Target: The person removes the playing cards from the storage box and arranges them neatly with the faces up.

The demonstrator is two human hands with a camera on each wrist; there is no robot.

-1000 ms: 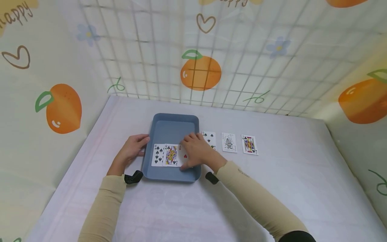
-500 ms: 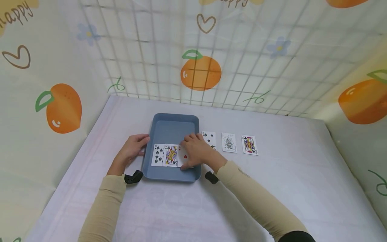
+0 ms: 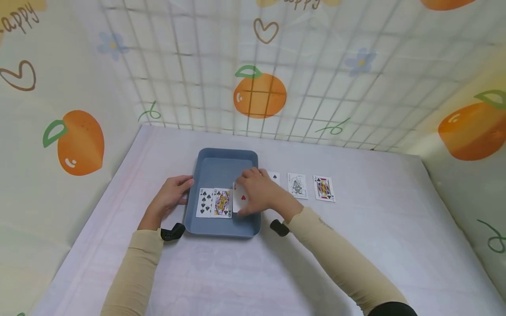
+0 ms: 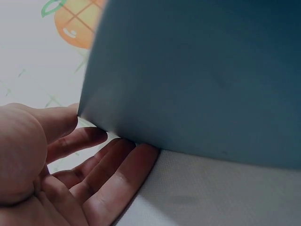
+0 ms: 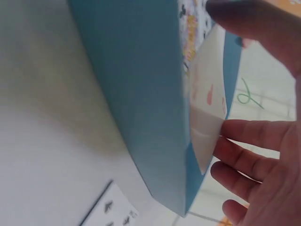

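Observation:
My right hand [image 3: 258,193] pinches a playing card with red hearts [image 3: 239,198] between thumb and fingertips, over the right part of a blue-grey tray [image 3: 225,166]. In the right wrist view this hearts card [image 5: 207,103] bows between the thumb and the fingers. Two more cards lie face up in the tray, a spades card [image 3: 204,202] and a face card [image 3: 222,203] overlapping it. At the tray's left side my left hand [image 3: 171,193] touches the outer wall with its fingertips; in the left wrist view the fingers [image 4: 120,183] reach its lower edge, fairly straight.
Right of the tray, a row of cards lies on the white cloth: a spades card [image 3: 274,177] partly hidden by my right hand, a joker [image 3: 297,185], and another face card [image 3: 324,188]. A grid panel [image 3: 308,79] behind printed cloth stands along the table's back.
My right hand has shifted slightly back and to the right, and the hearts card has come up and away from the face card beside it. The left hand stays at the tray.

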